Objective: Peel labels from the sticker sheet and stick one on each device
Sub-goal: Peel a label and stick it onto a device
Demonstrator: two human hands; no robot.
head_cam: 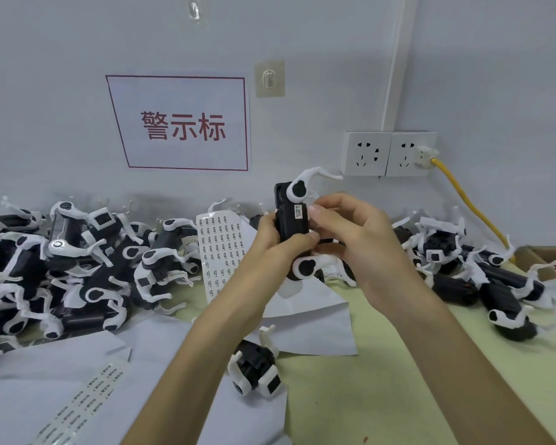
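I hold a black device with white legs (291, 220) upright above the table, at mid-frame. My left hand (276, 248) grips its lower body from the left. My right hand (350, 232) holds it from the right, thumb tip pressing a small white label (298, 211) on the black face. A sticker sheet (220, 248) with rows of small labels lies just left of my hands. A second sticker strip (84, 399) lies at the front left.
A big heap of black-and-white devices (77, 264) fills the left. Another heap (482, 274) lies on the right. One device (256, 367) sits alone below my forearms. White paper sheets (312, 322) cover the green table. A cardboard box edge (546, 255) is at far right.
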